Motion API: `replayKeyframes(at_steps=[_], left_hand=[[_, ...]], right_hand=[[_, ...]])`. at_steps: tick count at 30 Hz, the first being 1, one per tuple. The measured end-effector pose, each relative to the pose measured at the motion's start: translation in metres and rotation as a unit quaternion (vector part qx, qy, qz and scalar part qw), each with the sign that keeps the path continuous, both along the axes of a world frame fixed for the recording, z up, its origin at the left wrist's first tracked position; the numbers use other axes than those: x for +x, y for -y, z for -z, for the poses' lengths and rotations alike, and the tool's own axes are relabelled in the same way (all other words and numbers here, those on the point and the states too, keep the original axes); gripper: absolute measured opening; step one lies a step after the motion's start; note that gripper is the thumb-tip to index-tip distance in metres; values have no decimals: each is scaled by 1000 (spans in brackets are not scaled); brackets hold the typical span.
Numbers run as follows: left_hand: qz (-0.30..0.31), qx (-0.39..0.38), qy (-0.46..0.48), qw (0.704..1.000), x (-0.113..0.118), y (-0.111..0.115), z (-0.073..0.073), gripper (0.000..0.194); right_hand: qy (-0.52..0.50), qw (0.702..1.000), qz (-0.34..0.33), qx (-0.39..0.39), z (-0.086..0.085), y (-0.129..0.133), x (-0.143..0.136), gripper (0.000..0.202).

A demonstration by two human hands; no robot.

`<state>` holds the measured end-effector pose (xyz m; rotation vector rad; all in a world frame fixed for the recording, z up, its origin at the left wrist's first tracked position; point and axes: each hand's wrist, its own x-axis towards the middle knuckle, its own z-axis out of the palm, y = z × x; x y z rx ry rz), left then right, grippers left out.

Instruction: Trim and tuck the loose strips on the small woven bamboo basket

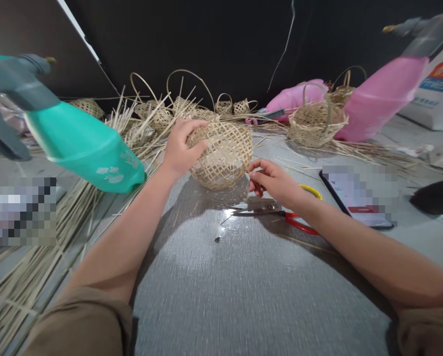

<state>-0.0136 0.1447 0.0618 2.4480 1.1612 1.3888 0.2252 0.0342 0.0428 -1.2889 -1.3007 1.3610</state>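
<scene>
A woven bamboo basket (225,155) with an open lattice sits tilted on its side at the middle of the grey table. My left hand (186,146) grips its upper left part, thumb on the weave and fingers over the rim. At the basket's lower right edge, my right hand (264,177) is closed in a pinch, its fingertips touching the edge of the weave. Scissors (266,208) with red and yellow handles lie on the table under my right wrist, blades pointing left.
A green spray bottle (91,148) leans at the left over bamboo strips (51,247). A pink spray bottle (384,99), a handled basket (314,126) and a phone (358,198) are at the right. Several small baskets line the dark back wall.
</scene>
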Motion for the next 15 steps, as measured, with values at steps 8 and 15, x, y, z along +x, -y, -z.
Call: replayKeyframes(at_steps=[8, 15], left_hand=[[26, -26, 4, 999, -5, -11, 9, 37], [28, -7, -8, 1000, -2, -9, 8, 35]], right_hand=[[29, 996, -18, 79, 18, -7, 1, 11], [39, 992, -2, 124, 21, -7, 2, 7]])
